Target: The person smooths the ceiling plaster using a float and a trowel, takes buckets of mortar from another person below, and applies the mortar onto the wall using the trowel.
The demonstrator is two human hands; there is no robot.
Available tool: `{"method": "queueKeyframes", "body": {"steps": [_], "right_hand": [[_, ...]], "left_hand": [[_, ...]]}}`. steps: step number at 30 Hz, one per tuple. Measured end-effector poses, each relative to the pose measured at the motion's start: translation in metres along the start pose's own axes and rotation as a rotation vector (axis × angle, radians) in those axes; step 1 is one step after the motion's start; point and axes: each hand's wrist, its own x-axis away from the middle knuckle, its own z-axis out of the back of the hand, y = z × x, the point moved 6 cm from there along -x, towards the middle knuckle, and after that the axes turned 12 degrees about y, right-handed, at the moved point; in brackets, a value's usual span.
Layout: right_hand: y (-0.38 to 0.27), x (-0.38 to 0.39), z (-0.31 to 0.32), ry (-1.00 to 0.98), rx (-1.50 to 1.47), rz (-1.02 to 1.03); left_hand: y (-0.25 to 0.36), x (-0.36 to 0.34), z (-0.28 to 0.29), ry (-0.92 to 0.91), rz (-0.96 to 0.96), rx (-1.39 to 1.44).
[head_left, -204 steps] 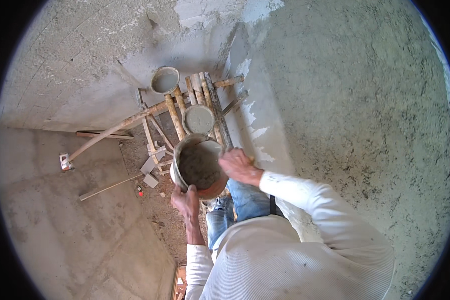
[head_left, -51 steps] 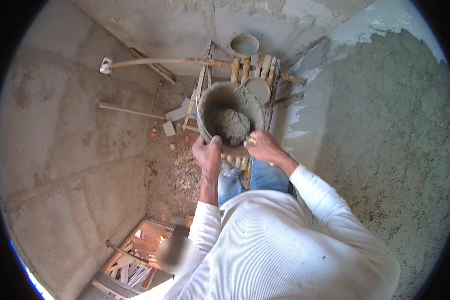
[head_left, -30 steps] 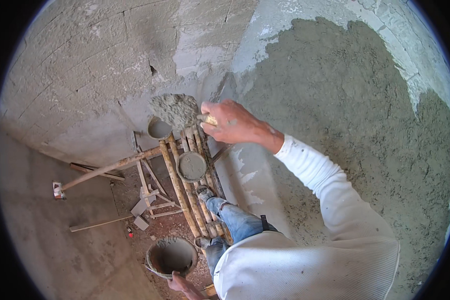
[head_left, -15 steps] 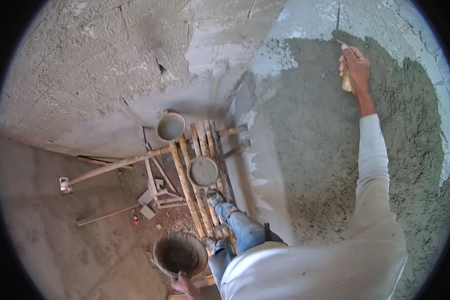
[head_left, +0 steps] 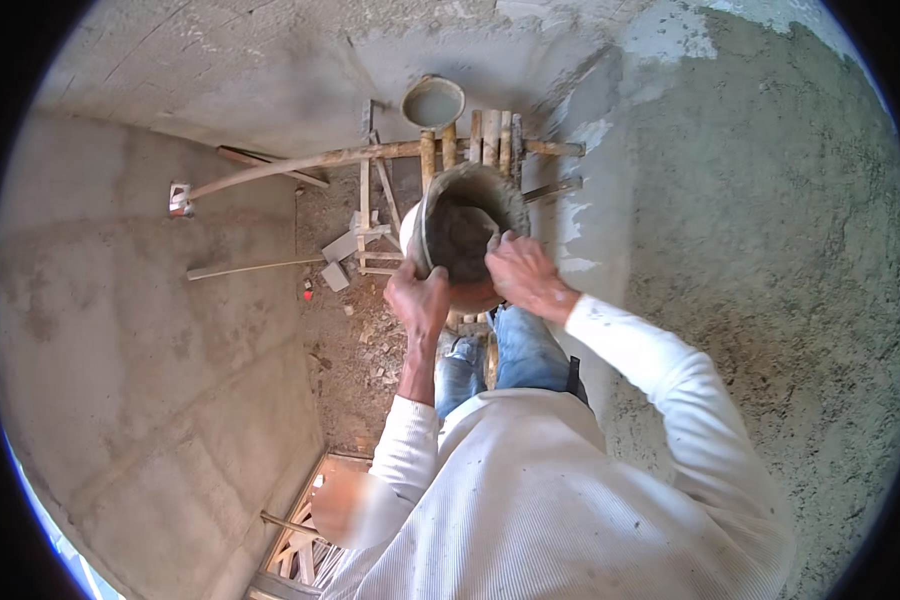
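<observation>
Grips one bucket (head_left: 475, 183) by its near left rim with the left hand (head_left: 418, 297). Clenches one trowel (head_left: 486, 221), mostly hidden in the bucket's mouth, with the right hand (head_left: 530, 272) at the bucket's right rim. Has one smaller pail (head_left: 434, 103) beyond the bucket, past two poles (head_left: 428, 160), two denim-clad legs (head_left: 525, 350) on its near side, one red scrap (head_left: 308, 296) to its left.

Honestly can't make out any readable text, labels, numbers or signs here, not on the round mortar-smeared bucket (head_left: 507, 200), the white ribbed long-sleeved shirt (head_left: 550, 480) or the rough grey plastered wall (head_left: 760, 250).
</observation>
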Motion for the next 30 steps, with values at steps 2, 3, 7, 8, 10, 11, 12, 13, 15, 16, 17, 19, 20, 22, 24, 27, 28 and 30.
{"method": "queueKeyframes", "body": {"steps": [2, 3, 7, 8, 10, 11, 12, 13, 15, 16, 17, 19, 20, 22, 24, 27, 28, 30], "right_hand": [[-0.004, 0.001, 0.057, 0.126, -0.025, -0.069], [-0.004, 0.004, 0.078, 0.211, -0.037, -0.115], [-0.032, 0.015, 0.028, -0.046, 0.067, 0.012], [-0.042, 0.017, 0.044, -0.039, -0.034, -0.036], [-0.051, 0.034, 0.074, 0.093, -0.267, -0.180], [-0.050, 0.038, 0.071, 0.085, -0.274, -0.172], [-0.046, 0.046, 0.060, 0.000, -0.252, -0.223], [-0.046, 0.050, 0.045, -0.076, -0.226, -0.278], [-0.073, 0.060, -0.006, -0.153, -0.318, -0.402], [-0.093, 0.064, -0.026, -0.057, -0.434, -0.381], [-0.112, 0.065, -0.025, 0.032, -0.551, -0.363], [-0.129, 0.070, -0.009, -0.211, -0.680, -0.432], [-0.139, 0.075, -0.003, -0.440, -0.795, -0.509], [-0.145, 0.098, -0.001, -0.330, -0.781, -0.483], [-0.143, 0.104, -0.007, -0.119, -0.712, -0.500], [-0.131, 0.098, -0.029, -0.402, -0.611, -0.442], [-0.127, 0.104, -0.016, -0.297, -0.593, -0.444], [-0.131, 0.102, 0.018, -0.365, -0.721, -0.605]], "left_hand": [[-0.004, 0.000, 0.012, -0.019, -0.015, 0.119], [0.003, 0.006, 0.023, -0.088, -0.001, 0.087], [0.004, 0.011, 0.051, -0.019, -0.176, 0.169], [-0.005, 0.005, 0.053, 0.005, -0.233, 0.143], [-0.013, 0.016, 0.074, -0.039, -0.214, 0.117], [-0.018, 0.016, 0.083, -0.041, -0.218, 0.209], [-0.028, 0.027, 0.091, -0.053, -0.166, 0.252], [-0.031, 0.035, 0.098, -0.066, -0.124, 0.300], [-0.054, 0.047, 0.090, -0.026, -0.089, 0.477], [-0.066, 0.052, 0.090, 0.004, -0.050, 0.641], [-0.068, 0.056, 0.100, 0.014, -0.041, 0.639], [-0.080, 0.064, 0.114, -0.023, 0.099, 0.558], [-0.088, 0.064, 0.118, 0.002, 0.119, 0.586], [-0.125, 0.072, 0.118, 0.034, 0.158, 0.575], [-0.132, 0.077, 0.117, 0.071, 0.211, 0.682], [-0.140, 0.078, 0.109, 0.087, 0.248, 0.535], [-0.144, 0.079, 0.103, 0.084, 0.244, 0.654], [-0.163, 0.081, 0.091, 0.090, 0.214, 0.688]]}}
